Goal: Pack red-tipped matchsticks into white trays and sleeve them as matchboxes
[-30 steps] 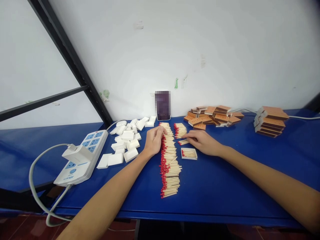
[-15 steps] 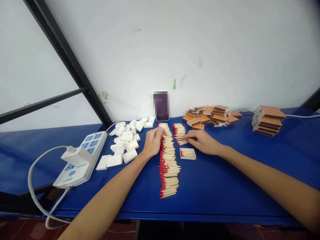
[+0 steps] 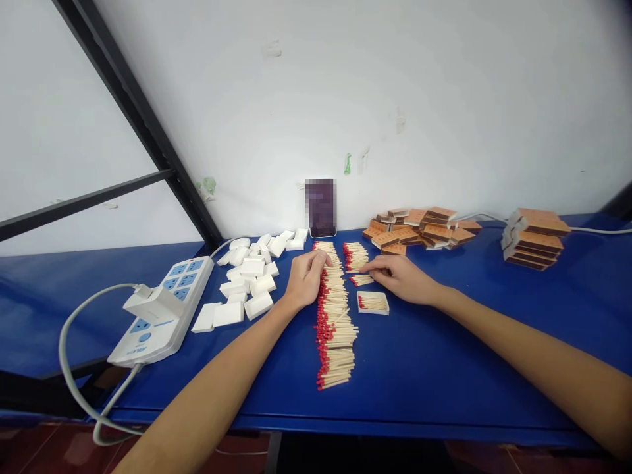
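A long row of red-headed matches (image 3: 340, 329) runs down the middle of the blue table. My left hand (image 3: 305, 276) rests at its left edge, fingers bent over the upper part and partly hidden, seeming to hold nothing. To the right lies a shorter stack of matches (image 3: 355, 257), with a few separate matches (image 3: 362, 280) just below. My right hand (image 3: 395, 275) has its forefinger stretched to the gap between these, touching the matches; the other fingers are bent. Below it sits a white matchbox tray (image 3: 386, 310) with some matches inside.
White matchbox trays (image 3: 228, 314) are scattered on the left beside a power strip (image 3: 168, 329) with a plugged-in charger. A phone (image 3: 322, 207) leans on the wall. Orange matchbox covers (image 3: 419, 227) lie heaped at the back right; more stand stacked (image 3: 536, 237) farther right.
A few matches have come apart from the lower end of the short stack, leaving a gap under my right forefinger. My left hand stays in place; the view shifts slightly.
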Available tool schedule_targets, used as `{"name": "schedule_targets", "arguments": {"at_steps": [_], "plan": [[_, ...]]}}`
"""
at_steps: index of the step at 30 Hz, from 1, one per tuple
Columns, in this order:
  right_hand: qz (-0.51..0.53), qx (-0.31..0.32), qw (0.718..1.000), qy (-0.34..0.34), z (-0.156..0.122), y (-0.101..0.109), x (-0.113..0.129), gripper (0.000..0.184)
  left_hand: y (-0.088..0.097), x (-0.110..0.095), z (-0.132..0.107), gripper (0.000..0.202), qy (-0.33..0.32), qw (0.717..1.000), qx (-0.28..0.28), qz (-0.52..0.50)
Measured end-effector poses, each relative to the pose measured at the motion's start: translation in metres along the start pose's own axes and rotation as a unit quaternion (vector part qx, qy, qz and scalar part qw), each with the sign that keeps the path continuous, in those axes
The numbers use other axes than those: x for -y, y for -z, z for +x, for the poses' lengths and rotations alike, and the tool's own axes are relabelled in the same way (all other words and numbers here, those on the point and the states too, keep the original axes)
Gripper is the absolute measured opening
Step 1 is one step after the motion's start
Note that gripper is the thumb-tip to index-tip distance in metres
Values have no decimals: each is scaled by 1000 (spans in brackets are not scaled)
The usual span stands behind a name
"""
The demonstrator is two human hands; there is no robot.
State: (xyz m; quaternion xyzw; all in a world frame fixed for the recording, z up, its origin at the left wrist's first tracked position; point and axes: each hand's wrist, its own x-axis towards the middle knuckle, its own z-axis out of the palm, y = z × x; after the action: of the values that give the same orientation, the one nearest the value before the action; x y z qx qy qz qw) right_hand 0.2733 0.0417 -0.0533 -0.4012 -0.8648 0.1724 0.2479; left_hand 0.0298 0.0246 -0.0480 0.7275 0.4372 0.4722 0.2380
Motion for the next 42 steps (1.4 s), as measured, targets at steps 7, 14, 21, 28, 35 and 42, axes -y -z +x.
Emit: {"name": "schedule_targets", "arguments": {"at_steps": [7, 14, 21, 28, 35, 42], "plan": [[-4, -11, 1000, -7, 0, 0, 2, 32, 0, 0, 0, 44, 6, 1000, 4, 13], [-10, -4, 1000, -8, 0, 2, 4, 32, 0, -2, -1, 44, -4, 1000, 7, 17], [-2, -11, 1000, -16, 0, 1, 1, 29, 0, -3, -1, 44, -10, 1000, 9, 25], [-5, -3, 1000, -12, 0, 0, 0, 31, 1, -5, -1, 42, -23, 999, 0, 32], [39, 26, 998, -35, 2, 3, 2, 34, 2, -5, -1, 42, -22, 999, -4, 39], [-5, 80, 997, -6, 0, 15, 11, 44, 1, -4, 0, 42, -26, 999, 3, 39]]}}
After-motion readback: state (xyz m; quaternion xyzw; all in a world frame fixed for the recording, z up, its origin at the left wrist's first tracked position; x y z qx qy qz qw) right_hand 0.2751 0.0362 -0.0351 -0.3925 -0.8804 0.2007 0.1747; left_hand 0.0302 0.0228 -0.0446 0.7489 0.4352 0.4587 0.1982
